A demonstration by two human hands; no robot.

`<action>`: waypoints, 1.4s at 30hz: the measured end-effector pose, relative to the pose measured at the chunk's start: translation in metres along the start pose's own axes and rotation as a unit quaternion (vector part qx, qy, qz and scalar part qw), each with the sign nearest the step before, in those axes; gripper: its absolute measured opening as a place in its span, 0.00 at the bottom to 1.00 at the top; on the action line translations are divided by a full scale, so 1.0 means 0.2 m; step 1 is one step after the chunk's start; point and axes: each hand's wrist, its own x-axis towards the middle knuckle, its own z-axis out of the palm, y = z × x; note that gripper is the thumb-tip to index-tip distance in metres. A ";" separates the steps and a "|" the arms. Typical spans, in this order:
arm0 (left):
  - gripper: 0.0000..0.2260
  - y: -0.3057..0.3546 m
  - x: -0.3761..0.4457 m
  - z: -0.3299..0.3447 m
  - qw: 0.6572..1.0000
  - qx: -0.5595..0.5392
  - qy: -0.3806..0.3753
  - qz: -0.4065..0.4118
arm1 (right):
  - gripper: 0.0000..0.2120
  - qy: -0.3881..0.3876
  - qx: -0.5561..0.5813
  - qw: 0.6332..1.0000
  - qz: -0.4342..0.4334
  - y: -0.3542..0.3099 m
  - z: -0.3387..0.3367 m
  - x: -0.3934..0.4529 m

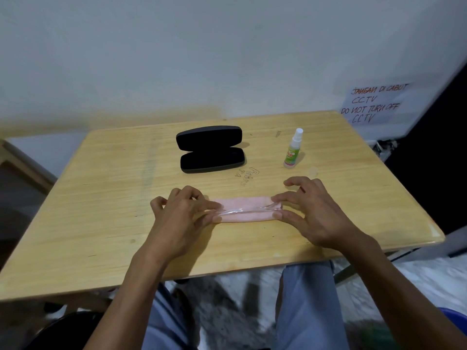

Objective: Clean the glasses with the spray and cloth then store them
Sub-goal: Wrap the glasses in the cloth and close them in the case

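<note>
1. A pale wooden tabletop (106, 198) stands against a white wall; the person sits at its near edge with both bare arms reaching over it.
2. A pink folded cloth (246, 209) lies flat towards the near edge, roughly midway along it, with a pair of clear-framed glasses (246, 210) lying folded across its top.
3. The left hand (183, 215) pinches the left end of the glasses between thumb and forefinger, the other fingers curled.
4. The right hand (307, 210) pinches the right end the same way, its remaining fingers spread above the tabletop.
5. A black hard-shell glasses case (211, 149) sits open near the far edge, behind the cloth and well apart from it; both dark-lined halves show nothing inside.
6. A small clear spray bottle with a white nozzle and green label (293, 150) stands upright towards the far right corner.
7. A small clear cap (312, 171) lies just beside the bottle, on the near side.
</note>
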 end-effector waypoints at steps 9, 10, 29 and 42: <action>0.16 -0.01 -0.03 0.03 0.999 0.012 0.027 0.035 | 0.09 0.087 0.076 0.993 -0.022 0.01 0.06 -0.03; 0.17 -0.01 -0.02 0.03 0.999 0.013 0.032 0.038 | 0.09 0.087 0.081 0.993 -0.019 0.01 0.07 -0.03; 0.09 0.01 -0.04 0.07 0.998 0.001 0.067 0.022 | 0.13 0.100 0.099 0.988 -0.055 0.02 0.09 -0.03; 0.12 -0.17 0.17 -0.15 0.992 0.009 0.124 0.020 | 0.08 0.151 0.102 0.979 -0.097 -0.13 0.05 0.31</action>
